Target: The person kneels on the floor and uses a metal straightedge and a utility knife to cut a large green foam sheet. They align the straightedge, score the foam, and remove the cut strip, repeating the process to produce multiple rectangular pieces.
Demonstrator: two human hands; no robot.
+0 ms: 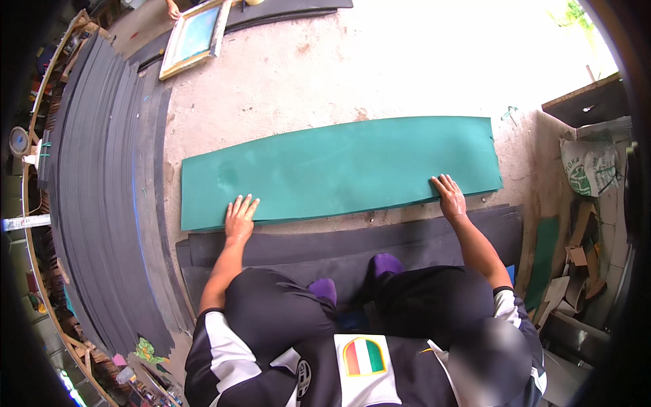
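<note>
A long stack of thin green sheets lies across the concrete floor before me, its far edge slightly bowed in the view. On its near edge, toward the left end, my left hand rests with fingers stretched out and apart. My right hand lies on the same near edge toward the right end, its fingers also extended. Neither hand grips anything; both press or rest on the top sheet. The thumbs are partly hidden.
Dark grey sheets lie under my feet. A tall pile of grey sheets runs along the left. At the far left, another person's hand is by a wooden frame with a blue panel. A white sack and scraps are at right.
</note>
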